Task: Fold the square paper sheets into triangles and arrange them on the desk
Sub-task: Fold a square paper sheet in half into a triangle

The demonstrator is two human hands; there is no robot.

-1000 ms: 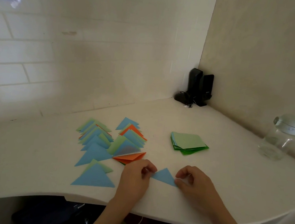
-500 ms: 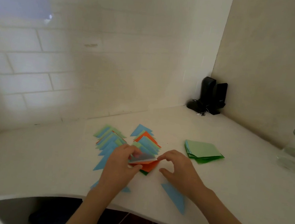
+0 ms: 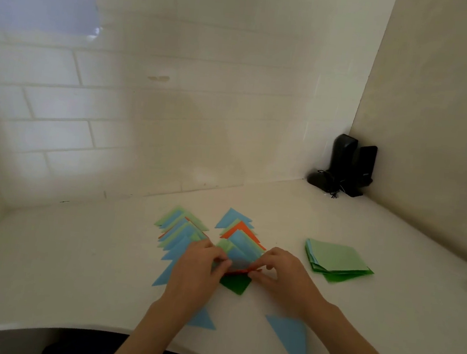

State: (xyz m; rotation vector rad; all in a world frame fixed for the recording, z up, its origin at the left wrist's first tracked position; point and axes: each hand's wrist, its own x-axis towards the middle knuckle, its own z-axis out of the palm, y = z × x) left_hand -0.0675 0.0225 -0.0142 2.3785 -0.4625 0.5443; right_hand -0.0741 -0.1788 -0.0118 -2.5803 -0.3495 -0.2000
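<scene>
- Left hand (image 3: 198, 271): fingers curled, thumb and fingertips pinching the left end of the nearest triangles in the right row (image 3: 240, 243), where an orange edge (image 3: 240, 270) shows.
- Right hand (image 3: 283, 277): fingers bent, tips pinching the right end of that same orange edge. How many layers each hand holds, I cannot tell.
- Dark green piece (image 3: 236, 284) lies flat just beneath the pinched edge, between the hands.
- Judged step: squaring up or opening the near end of the right row, perhaps to admit the next triangle.
- Left row (image 3: 179, 230) of overlapped blue and green triangles runs far to near, partly under the left hand.
- Loose blue triangle (image 3: 291, 339) lies near the desk (image 3: 355, 321) edge, right of centre, apart from both hands; a second blue triangle (image 3: 204, 320) peeps out by the left wrist.
- Stack (image 3: 334, 261) of unfolded green squares sits right of the rows, untouched; folding is not done.
- Handling, judged: paper is light, thin and limp, slides easily on the smooth desk, creases for good. Best taken at a corner or along the folded edge with a light pinch, other hand steadying the row.
- Black device (image 3: 347, 166) stands in the far corner.
</scene>
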